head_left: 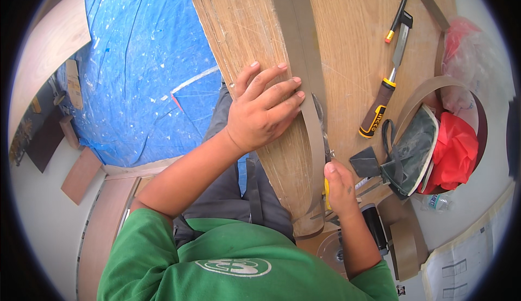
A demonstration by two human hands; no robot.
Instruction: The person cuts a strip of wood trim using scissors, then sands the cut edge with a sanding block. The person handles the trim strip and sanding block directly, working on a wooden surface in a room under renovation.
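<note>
My left hand (265, 104) lies with its fingers stretched out on a wood-grain board (239, 24), the fingertips at the edge of a long grey-brown strip (296, 35). That strip runs down the board, and its near end curls toward me. In my right hand (342, 188) is a pair of snips (327, 151) with a yellow handle, my fingers wrapped round it. The metal blades point away from me, close beside the strip; whether they touch it I cannot tell. My palm hides most of the handles.
Right of the strip lie a chisel (378, 105) with a brown and yellow handle and a pencil (399, 13). Farther right are a dark green pouch (410, 151), red plastic (456, 151) and a coiled strip (434, 84). A blue tarp (141, 56) covers the floor at left.
</note>
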